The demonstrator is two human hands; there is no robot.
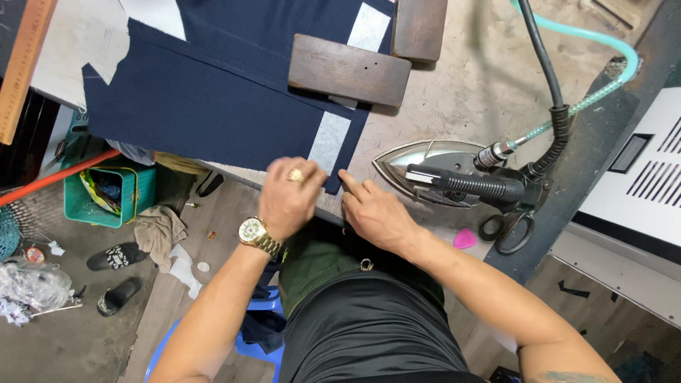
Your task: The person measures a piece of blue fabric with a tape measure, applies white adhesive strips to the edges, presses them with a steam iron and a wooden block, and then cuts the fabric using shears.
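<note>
Pinching the navy cloth (213,106) at its lower corner mid-frame, both hands close on it: left hand (289,198), right hand (376,213). A tug could shift the white strip (330,140); the iron (440,174) sits just right, near the knuckles.

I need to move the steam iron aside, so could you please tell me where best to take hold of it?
Grip the steam iron by its black ribbed handle, coming from above. The handle lies along the top of the body, clear of the metal soleplate, and the hoses leave at the rear right end, so approach from the near side.
</note>
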